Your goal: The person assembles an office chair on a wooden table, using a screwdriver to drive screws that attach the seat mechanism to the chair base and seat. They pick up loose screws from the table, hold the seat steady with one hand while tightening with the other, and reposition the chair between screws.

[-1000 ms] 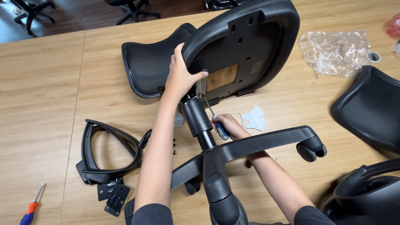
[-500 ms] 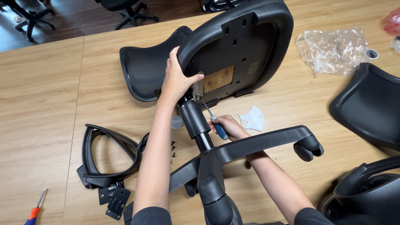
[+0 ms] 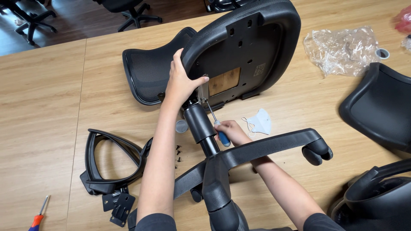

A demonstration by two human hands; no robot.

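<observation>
Chair seat [image 3: 252, 47] lies upside down on the far table, its post and wheel base [image 3: 239, 158] already on. Your left hand [image 3: 182, 83] grips its edge. Your right hand [image 3: 229, 131] holds a blue screwdriver [image 3: 216, 124] at the underside plate. Armrest [image 3: 109, 162] and loose screws [image 3: 177, 153] wait, near left.

A single head-worn camera looks steeply down and forward over a wooden table [image 3: 51, 107], close enough that both forearms enter from the bottom edge of the frame. The upturned chair seat [image 3: 248, 47] fills the upper middle, its wheeled base [image 3: 239, 158] the lower middle. Dark floor shows along the top left.
</observation>
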